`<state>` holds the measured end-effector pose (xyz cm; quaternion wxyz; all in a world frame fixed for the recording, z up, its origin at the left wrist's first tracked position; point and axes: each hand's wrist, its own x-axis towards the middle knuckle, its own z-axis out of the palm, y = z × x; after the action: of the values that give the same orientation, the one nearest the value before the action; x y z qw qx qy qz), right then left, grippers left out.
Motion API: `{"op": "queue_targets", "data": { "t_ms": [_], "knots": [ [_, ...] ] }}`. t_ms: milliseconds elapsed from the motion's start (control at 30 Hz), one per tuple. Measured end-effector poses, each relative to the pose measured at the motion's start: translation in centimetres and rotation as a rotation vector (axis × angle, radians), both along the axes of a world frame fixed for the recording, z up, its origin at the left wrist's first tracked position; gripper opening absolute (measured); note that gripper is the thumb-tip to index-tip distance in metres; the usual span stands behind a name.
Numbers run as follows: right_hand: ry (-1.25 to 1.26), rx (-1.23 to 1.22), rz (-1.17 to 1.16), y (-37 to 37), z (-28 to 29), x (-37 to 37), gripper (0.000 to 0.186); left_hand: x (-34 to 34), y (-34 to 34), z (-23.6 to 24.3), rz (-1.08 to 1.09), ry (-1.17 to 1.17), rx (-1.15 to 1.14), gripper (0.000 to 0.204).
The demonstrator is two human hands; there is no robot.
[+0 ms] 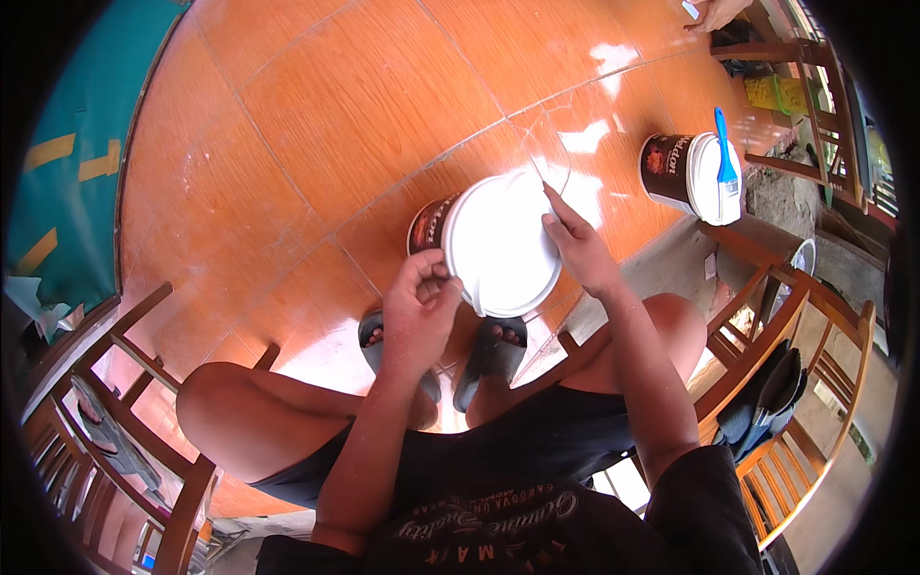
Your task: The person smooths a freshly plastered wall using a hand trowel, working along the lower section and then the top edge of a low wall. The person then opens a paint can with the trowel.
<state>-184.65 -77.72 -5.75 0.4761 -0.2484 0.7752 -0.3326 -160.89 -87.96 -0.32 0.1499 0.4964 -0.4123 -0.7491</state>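
Observation:
A paint bucket [433,227] with a dark printed label and white rim stands on the floor in front of my feet. Its round white top [505,244] is washed out by glare, so I cannot tell whether a lid covers it. My left hand [422,302] is closed, its curled fingers and thumb at the bucket's left rim. At the opposite rim, my right hand [580,244] grips with the thumb over the white top and the fingers along the outer side. A thin wire handle [569,172] rises beyond the right fingertips.
A second paint bucket [668,172] stands at the far right, a blue-handled brush [724,163] lying across its white top. Wooden chairs [815,326] flank me on both sides. Another person's hand [717,13] shows at the top right. A teal panel [86,125] borders the left.

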Motion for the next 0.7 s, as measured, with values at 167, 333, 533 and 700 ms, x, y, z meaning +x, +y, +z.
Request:
{"op": "queue_targets", "data": {
  "t_ms": [167, 333, 533, 700],
  "knots": [
    [-0.140, -0.028, 0.008, -2.1, 0.2, 0.9, 0.057, 2.8, -6.7, -2.4, 0.037, -0.074, -0.004, 0.032],
    [-0.461, 0.009, -0.041, -3.0, 0.4, 2.7, 0.049, 4.7, -10.3, -4.9, 0.035, -0.062, 0.006, 0.029],
    [-0.476, -0.044, -0.062, -3.1, 0.3, 3.9, 0.042, 5.3, -11.2, -4.8, -0.062, -0.222, -0.142, 0.029],
    [-0.474, -0.117, -0.112, -3.2, 1.1, 3.1, 0.030, 4.8, -10.5, -1.8, -0.202, -0.246, -0.273, 0.038]
  ]
}}
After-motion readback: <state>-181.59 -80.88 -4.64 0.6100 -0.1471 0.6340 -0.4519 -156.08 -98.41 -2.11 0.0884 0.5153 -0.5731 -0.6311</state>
